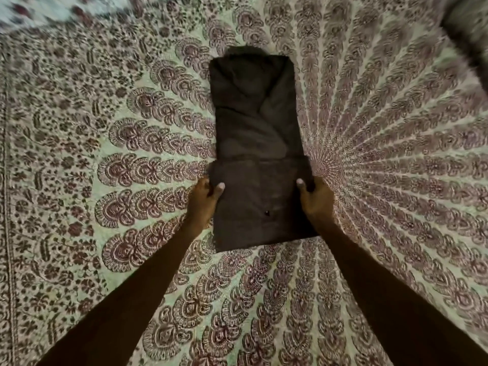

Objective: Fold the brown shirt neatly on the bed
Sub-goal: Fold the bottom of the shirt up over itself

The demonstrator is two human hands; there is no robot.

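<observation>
The brown shirt [254,122] lies on the bed [105,154] as a long narrow strip, sleeves folded in, collar end farthest from me. Its near end is doubled over into a flap that covers roughly the lower third. My left hand [204,198] grips the flap's left edge, thumb on top and fingers underneath. My right hand [315,195] grips the flap's right edge the same way. A small dark button or hole shows on the flap between my hands.
A patterned bedspread with maroon paisley and fan motifs on pale green covers the whole bed. A dark rounded shape, perhaps a pillow [467,30], sits at the far right corner.
</observation>
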